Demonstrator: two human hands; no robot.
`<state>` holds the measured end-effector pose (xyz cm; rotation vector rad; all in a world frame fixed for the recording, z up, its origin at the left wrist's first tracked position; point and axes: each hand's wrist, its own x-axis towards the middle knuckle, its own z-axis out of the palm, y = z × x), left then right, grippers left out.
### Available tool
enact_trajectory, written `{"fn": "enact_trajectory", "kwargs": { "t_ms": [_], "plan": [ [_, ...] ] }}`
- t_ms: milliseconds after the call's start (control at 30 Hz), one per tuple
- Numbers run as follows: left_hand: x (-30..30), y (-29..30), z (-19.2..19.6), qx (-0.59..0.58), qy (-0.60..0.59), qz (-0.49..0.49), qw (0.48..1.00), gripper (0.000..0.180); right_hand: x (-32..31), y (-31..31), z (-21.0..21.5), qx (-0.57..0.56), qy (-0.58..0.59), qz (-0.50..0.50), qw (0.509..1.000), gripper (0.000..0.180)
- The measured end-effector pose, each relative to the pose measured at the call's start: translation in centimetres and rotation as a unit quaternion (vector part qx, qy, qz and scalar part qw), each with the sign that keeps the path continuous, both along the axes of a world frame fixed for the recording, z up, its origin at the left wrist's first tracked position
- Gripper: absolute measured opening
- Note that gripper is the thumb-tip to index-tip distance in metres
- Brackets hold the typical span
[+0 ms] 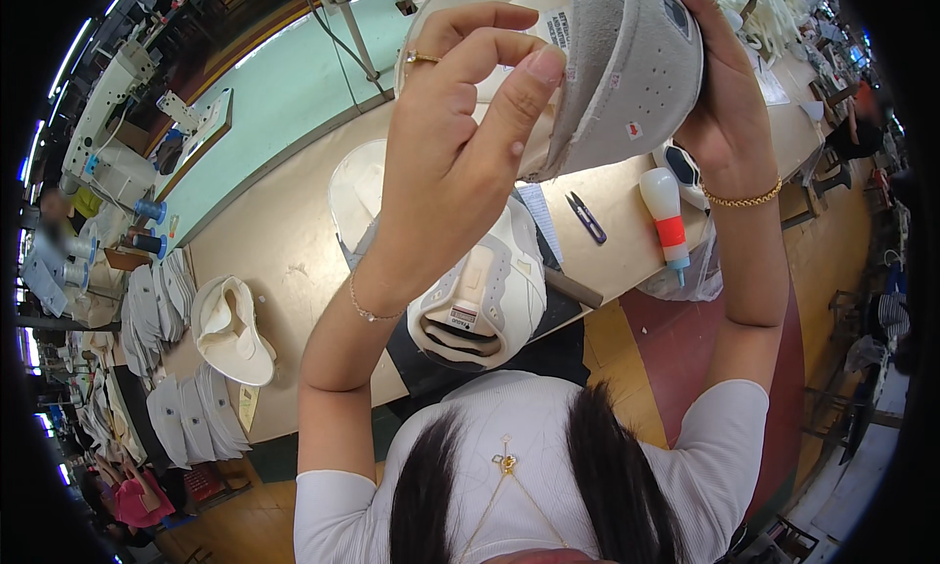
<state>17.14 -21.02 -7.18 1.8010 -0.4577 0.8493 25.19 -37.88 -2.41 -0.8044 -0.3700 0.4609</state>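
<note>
A grey and off-white shoe upper (636,84) with small punched holes and a little red arrow sticker is held up at the top of the view. Around its far right side wraps my right hand (725,94), closed on it. My left hand (470,104) is at its left edge, thumb and forefinger pinched together by the pale lining; what lies between the fingertips is too small to make out. Below, another off-white shoe upper (490,300) rests at the table's near edge. Dark thread snips (587,218) lie on the table, beside a white squeeze bottle (664,216) with a red band.
The beige table (294,270) carries a loose shoe upper (233,331) and stacks of grey cut pieces (196,417) at its left end. Beyond it are a pale green bench (284,114), a sewing machine (108,153) and thread spools (149,211). A clear plastic bag (690,270) hangs at the right edge.
</note>
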Motion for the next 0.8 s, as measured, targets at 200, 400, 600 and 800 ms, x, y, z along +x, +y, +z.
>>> {"fn": "enact_trajectory", "kwargs": {
  "t_ms": [200,400,600,800],
  "plan": [
    [0.0,0.0,-0.1,-0.024,0.025,-0.010,0.999,0.021,-0.1,0.1,0.1,0.007,0.013,0.003,1.000,0.033],
    [-0.1,0.0,-0.2,-0.028,0.023,-0.006,0.999,0.021,-0.3,0.2,0.1,0.010,0.037,0.003,0.999,0.032],
    [-0.1,-0.1,-0.5,-0.048,0.026,-0.004,0.999,0.022,-1.0,0.6,0.4,0.004,0.035,-0.009,0.999,0.034],
    [-0.3,0.0,-0.4,-0.082,0.033,-0.021,0.996,0.025,-0.8,0.4,0.6,-0.010,0.022,0.005,1.000,0.034]
  ]
}}
